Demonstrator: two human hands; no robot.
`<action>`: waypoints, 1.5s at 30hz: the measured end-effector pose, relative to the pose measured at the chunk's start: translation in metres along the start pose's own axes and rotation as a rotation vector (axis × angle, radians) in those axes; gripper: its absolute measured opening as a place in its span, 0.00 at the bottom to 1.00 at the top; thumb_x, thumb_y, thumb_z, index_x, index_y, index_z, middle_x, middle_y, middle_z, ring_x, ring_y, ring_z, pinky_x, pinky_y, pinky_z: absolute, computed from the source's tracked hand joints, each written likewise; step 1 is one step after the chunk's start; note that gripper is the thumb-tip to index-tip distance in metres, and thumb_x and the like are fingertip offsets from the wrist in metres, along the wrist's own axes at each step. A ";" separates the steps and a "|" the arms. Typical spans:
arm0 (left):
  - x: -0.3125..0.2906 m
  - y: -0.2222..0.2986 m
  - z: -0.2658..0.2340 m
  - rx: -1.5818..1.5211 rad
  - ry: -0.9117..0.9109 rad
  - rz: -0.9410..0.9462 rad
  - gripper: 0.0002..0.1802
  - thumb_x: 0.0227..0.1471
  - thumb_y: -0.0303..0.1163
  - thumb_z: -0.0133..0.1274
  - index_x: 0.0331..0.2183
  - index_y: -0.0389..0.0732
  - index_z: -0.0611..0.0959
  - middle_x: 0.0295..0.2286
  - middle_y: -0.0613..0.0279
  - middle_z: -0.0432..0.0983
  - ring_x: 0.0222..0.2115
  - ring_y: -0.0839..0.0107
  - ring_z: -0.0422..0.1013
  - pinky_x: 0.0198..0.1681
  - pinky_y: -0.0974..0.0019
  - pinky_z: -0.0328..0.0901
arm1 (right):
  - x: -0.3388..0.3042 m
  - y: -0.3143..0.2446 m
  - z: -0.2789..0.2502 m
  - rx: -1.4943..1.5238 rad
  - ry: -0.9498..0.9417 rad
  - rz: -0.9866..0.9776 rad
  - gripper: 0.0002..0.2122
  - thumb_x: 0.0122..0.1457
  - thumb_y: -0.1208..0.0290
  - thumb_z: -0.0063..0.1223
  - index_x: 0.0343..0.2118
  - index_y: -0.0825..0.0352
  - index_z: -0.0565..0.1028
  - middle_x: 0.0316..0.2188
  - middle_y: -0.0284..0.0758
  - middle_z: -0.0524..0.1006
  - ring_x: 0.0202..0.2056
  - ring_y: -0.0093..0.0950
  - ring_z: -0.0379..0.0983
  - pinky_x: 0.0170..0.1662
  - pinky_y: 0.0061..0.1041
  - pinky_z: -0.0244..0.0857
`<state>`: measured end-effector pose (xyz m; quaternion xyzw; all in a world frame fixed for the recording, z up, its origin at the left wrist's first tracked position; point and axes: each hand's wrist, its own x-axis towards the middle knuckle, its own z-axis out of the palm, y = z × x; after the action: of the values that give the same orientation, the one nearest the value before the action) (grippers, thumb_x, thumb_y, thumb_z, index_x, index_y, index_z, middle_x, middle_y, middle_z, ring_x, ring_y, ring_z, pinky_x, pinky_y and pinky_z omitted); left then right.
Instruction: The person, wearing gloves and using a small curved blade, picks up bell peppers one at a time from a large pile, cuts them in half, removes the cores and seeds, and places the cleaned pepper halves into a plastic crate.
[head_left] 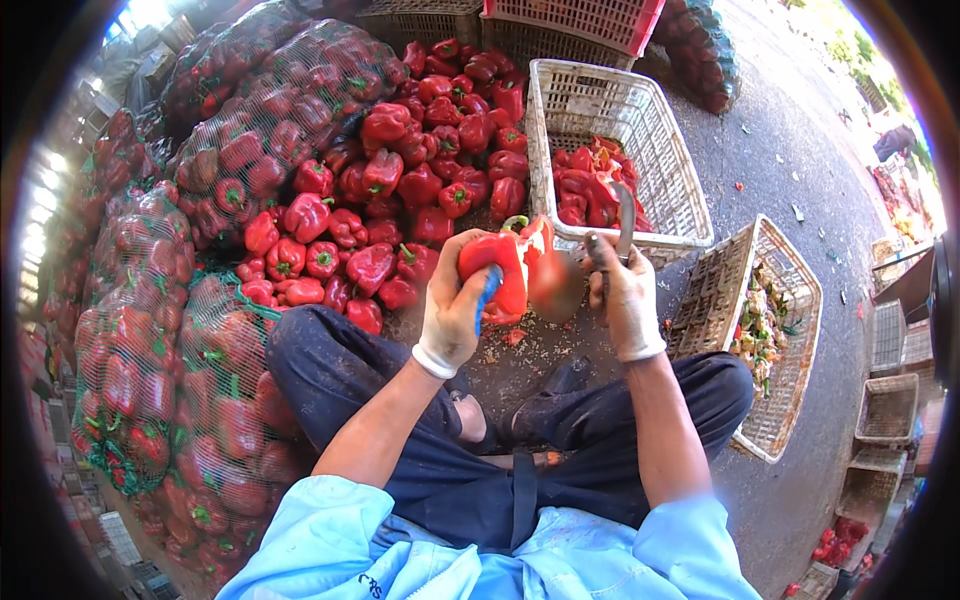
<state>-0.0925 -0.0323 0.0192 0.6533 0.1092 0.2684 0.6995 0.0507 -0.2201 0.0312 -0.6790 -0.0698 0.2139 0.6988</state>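
Note:
In a white glove with blue on the thumb, my left hand is wrapped round a red bell pepper. The pepper is split open, its pale inside facing right and a bit of green stem at the top. Just right of it, my gloved right hand grips a knife, its curved blade pointing up and away from me. The blade is apart from the pepper. A blurred round smear covers the spot between pepper and knife. Beyond my hands stands a dirty white plastic crate with cut red pepper pieces inside.
Loose whole red peppers are heaped at the far left. Full mesh sacks crowd my left side. A tilted crate on my right holds cores and scraps. Seeds and bits lie on the ground between my crossed legs.

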 end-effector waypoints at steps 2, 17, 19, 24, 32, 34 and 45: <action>-0.001 0.004 0.005 0.249 -0.009 0.128 0.21 0.63 0.29 0.53 0.57 0.37 0.76 0.41 0.53 0.83 0.41 0.66 0.81 0.48 0.61 0.74 | -0.007 -0.017 -0.001 -0.029 -0.122 0.040 0.15 0.71 0.56 0.62 0.46 0.64 0.82 0.27 0.24 0.78 0.19 0.10 0.66 0.22 0.15 0.60; -0.006 0.009 0.007 0.595 -0.346 0.542 0.29 0.54 0.24 0.62 0.57 0.34 0.76 0.46 0.42 0.81 0.44 0.38 0.80 0.48 0.50 0.76 | -0.026 -0.032 0.003 -0.055 -0.463 0.342 0.19 0.65 0.45 0.59 0.29 0.58 0.77 0.17 0.25 0.67 0.16 0.16 0.61 0.18 0.19 0.49; -0.006 0.015 0.006 0.577 -0.345 0.566 0.28 0.55 0.23 0.63 0.57 0.34 0.77 0.46 0.41 0.82 0.43 0.39 0.81 0.47 0.50 0.76 | -0.023 -0.021 -0.002 -0.006 -0.505 0.359 0.17 0.65 0.47 0.59 0.39 0.57 0.78 0.19 0.23 0.68 0.16 0.16 0.62 0.18 0.20 0.49; -0.004 0.022 0.002 0.541 -0.294 0.670 0.27 0.56 0.22 0.62 0.57 0.32 0.77 0.43 0.39 0.82 0.38 0.40 0.82 0.44 0.53 0.77 | -0.033 -0.017 0.009 0.371 -0.542 0.470 0.20 0.69 0.42 0.56 0.33 0.55 0.73 0.18 0.22 0.62 0.16 0.16 0.56 0.18 0.19 0.45; -0.017 0.016 0.014 0.203 -0.019 0.202 0.20 0.64 0.23 0.53 0.57 0.34 0.78 0.45 0.55 0.82 0.44 0.67 0.79 0.52 0.64 0.72 | -0.030 -0.025 0.014 0.419 -0.551 0.447 0.32 0.67 0.27 0.46 0.29 0.58 0.73 0.16 0.19 0.60 0.16 0.18 0.57 0.18 0.23 0.46; -0.017 0.017 0.018 0.024 0.059 0.069 0.18 0.66 0.24 0.50 0.56 0.34 0.78 0.48 0.60 0.81 0.49 0.74 0.75 0.57 0.68 0.69 | -0.025 -0.024 0.012 0.449 -0.549 0.519 0.33 0.66 0.25 0.44 0.29 0.58 0.73 0.15 0.18 0.57 0.16 0.17 0.56 0.18 0.24 0.46; 0.112 0.019 0.046 -0.371 0.141 -0.073 0.17 0.69 0.32 0.59 0.55 0.40 0.79 0.44 0.68 0.80 0.42 0.82 0.74 0.45 0.74 0.71 | -0.016 -0.051 -0.117 0.195 -0.103 0.005 0.22 0.71 0.42 0.56 0.45 0.61 0.79 0.20 0.22 0.69 0.17 0.15 0.62 0.16 0.18 0.49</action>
<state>0.0191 -0.0135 0.0657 0.4885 0.1302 0.3035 0.8077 0.0925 -0.3330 0.0766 -0.5962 -0.0828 0.2560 0.7564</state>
